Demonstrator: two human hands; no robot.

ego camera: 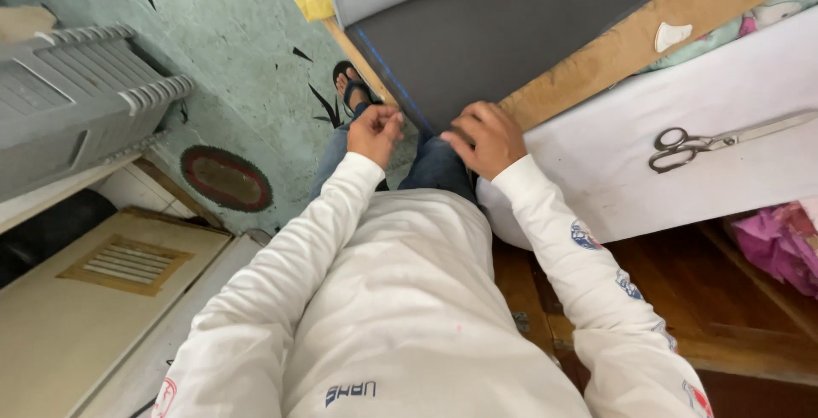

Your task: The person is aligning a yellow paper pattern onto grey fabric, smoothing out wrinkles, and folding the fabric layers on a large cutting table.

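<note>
- Between the two hands lies the near corner of a dark grey fabric sheet [511, 26], spread over a brown board [596, 51]; a blue chalk-like line [392, 77] runs along the sheet's edge towards the left hand [375, 128].
- Left hand: fingers curled together at the sheet's corner; pinching the fabric or only touching it, I cannot tell.
- Right hand [486, 138]: fingers bent, pressed down on the sheet's edge just beside the left, not clearly clamped on anything.
- Judged from this: the sheet is laid out and the line seems drawn, yet the cloth looks uncut; the scissors [699, 141] lie well to the right of the right hand on white cloth [648, 188], untouched.
- Hidden: the fingertips of both hands, the sheet's far end past the frame, and whatever either palm covers.
</note>
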